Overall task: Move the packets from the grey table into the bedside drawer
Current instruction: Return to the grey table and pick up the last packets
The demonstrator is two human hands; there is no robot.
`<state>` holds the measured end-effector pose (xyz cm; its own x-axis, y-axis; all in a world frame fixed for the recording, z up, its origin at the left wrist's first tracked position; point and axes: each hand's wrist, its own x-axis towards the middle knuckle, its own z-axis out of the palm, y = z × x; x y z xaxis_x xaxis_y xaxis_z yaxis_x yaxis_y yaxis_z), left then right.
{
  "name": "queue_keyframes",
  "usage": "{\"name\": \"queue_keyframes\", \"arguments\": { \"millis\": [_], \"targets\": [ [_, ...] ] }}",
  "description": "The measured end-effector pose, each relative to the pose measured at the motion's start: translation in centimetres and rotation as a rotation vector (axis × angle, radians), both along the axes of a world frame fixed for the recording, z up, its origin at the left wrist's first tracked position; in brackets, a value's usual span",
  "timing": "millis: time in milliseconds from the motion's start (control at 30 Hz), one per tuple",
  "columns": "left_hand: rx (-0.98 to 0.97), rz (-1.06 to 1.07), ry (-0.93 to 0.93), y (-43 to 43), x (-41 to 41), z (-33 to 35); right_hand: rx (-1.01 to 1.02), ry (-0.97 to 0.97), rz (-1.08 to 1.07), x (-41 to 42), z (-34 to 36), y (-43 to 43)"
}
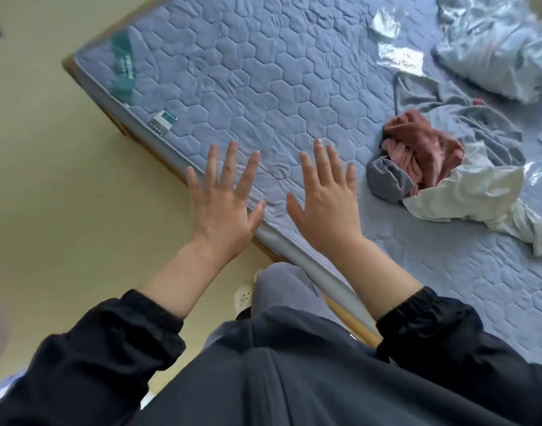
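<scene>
Your left hand (223, 201) and right hand (323, 199) are both spread flat, fingers apart, palms down, holding nothing. They hover side by side over the near edge of the mattress (263, 87), the left partly over the floor (48, 149). No grey table or drawer shows here. Two clear plastic packets (399, 55) lie on the mattress far to your right, near a wrapped pillow (497, 47). Closer to your right hand lies a heap of clothes (426, 161), pink, grey and white.
</scene>
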<state>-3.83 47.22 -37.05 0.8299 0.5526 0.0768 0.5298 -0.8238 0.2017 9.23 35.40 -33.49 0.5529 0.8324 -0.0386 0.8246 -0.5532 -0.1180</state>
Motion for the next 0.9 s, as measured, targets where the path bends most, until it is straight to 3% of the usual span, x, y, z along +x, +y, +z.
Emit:
{"name": "queue_keyframes", "arguments": {
  "millis": [367,900],
  "targets": [
    [0.006,0.180,0.057,16.0,-1.0,2.0,0.056,0.070,0.193,0.5,-0.2,18.5],
    [0.022,0.292,0.183,46.5,0.1,1.9,0.050,0.119,0.247,1.2,-0.8,50.5]
  ]
}}
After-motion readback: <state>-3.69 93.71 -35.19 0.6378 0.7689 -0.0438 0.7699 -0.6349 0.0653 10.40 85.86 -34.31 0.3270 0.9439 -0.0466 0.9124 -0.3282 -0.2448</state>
